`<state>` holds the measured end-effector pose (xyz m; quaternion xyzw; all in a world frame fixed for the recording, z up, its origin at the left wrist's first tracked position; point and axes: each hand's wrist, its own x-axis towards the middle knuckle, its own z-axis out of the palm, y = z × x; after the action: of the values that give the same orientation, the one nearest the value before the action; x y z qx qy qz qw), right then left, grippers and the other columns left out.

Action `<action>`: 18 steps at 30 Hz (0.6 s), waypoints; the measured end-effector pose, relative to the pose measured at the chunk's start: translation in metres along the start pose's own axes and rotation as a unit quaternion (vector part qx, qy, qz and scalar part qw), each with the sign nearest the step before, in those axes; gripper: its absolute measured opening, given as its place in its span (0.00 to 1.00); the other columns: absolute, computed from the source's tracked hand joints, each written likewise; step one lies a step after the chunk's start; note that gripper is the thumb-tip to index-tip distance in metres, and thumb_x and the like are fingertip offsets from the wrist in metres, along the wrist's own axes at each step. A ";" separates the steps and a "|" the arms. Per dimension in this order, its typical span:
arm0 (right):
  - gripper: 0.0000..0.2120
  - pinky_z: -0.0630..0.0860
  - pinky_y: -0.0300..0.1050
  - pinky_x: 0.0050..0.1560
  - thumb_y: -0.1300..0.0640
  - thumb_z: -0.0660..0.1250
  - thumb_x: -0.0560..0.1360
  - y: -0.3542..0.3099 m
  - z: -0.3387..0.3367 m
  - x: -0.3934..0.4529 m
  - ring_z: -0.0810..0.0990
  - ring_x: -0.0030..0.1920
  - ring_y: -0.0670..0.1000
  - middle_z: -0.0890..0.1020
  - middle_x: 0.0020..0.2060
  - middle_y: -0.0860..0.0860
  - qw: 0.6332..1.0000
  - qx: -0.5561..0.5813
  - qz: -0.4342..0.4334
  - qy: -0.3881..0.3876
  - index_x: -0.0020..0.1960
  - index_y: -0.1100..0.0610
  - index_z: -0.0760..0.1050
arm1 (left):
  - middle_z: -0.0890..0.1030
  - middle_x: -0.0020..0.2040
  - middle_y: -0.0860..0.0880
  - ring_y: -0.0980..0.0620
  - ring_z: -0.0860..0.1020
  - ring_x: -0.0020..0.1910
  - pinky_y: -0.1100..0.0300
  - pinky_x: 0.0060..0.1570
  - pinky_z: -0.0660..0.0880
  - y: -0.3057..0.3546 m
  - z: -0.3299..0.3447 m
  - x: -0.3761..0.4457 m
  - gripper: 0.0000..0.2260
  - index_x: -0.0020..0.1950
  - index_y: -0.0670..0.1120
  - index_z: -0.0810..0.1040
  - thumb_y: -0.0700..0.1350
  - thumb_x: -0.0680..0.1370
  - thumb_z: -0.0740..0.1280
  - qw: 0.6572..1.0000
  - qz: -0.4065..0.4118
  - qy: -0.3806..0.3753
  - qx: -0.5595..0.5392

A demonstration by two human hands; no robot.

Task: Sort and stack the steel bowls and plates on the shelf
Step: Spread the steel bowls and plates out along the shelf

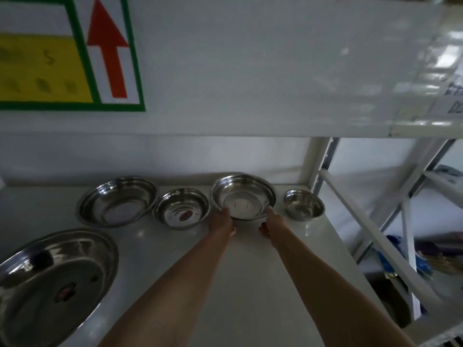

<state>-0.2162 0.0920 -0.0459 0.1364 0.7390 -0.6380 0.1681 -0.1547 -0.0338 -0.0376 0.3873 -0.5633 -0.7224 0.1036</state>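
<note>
Steel on a pale shelf [250, 271]: the wide plate [55, 279] at eight o'clock is largest. Your left hand [223, 222] and right hand [271, 222] grip the tilted dish [244, 196] at twelve o'clock, fingers curled on its near rim, equally close. It looks alike to the dish [116, 200] at ten o'clock.

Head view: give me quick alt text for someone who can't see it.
Both hands, left hand and right hand, grip the near rim of a steel bowl at the back of a white shelf. Three more bowls share its row, and a large steel plate sits front left.
</note>
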 end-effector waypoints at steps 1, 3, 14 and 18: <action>0.21 0.77 0.52 0.41 0.41 0.59 0.77 0.001 0.000 0.004 0.76 0.27 0.55 0.75 0.34 0.58 1.000 -0.001 -0.004 0.001 0.38 0.58 0.71 | 0.74 0.49 0.41 0.49 0.74 0.32 0.49 0.42 0.78 0.000 0.003 0.004 0.15 0.58 0.41 0.73 0.51 0.81 0.59 1.000 0.000 -0.002 -0.008; 0.22 0.78 0.53 0.42 0.41 0.60 0.77 0.003 0.002 0.011 0.76 0.27 0.56 0.75 0.32 0.58 1.000 -0.002 -0.010 0.004 0.36 0.59 0.73 | 0.74 0.49 0.42 0.49 0.74 0.33 0.47 0.44 0.78 -0.002 0.006 0.010 0.16 0.59 0.42 0.72 0.54 0.81 0.60 1.000 0.004 0.001 -0.019; 0.23 0.75 0.49 0.35 0.44 0.58 0.79 0.003 0.010 0.028 0.78 0.33 0.58 0.79 0.35 0.63 1.000 0.009 -0.014 0.012 0.38 0.62 0.76 | 0.76 0.48 0.38 0.47 0.75 0.30 0.54 0.35 0.77 -0.013 0.015 0.036 0.17 0.61 0.36 0.72 0.49 0.82 0.57 0.998 0.004 0.025 -0.054; 0.18 0.72 0.46 0.31 0.48 0.60 0.78 0.004 0.009 0.023 0.76 0.33 0.57 0.78 0.36 0.63 0.999 0.027 -0.013 0.024 0.40 0.61 0.76 | 0.76 0.47 0.39 0.46 0.75 0.31 0.53 0.35 0.76 -0.014 0.014 0.034 0.11 0.57 0.40 0.72 0.46 0.82 0.57 0.998 0.009 0.022 -0.062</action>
<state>-0.2346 0.0829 -0.0608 0.1466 0.7271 -0.6562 0.1386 -0.1831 -0.0387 -0.0646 0.3906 -0.5189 -0.7462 0.1462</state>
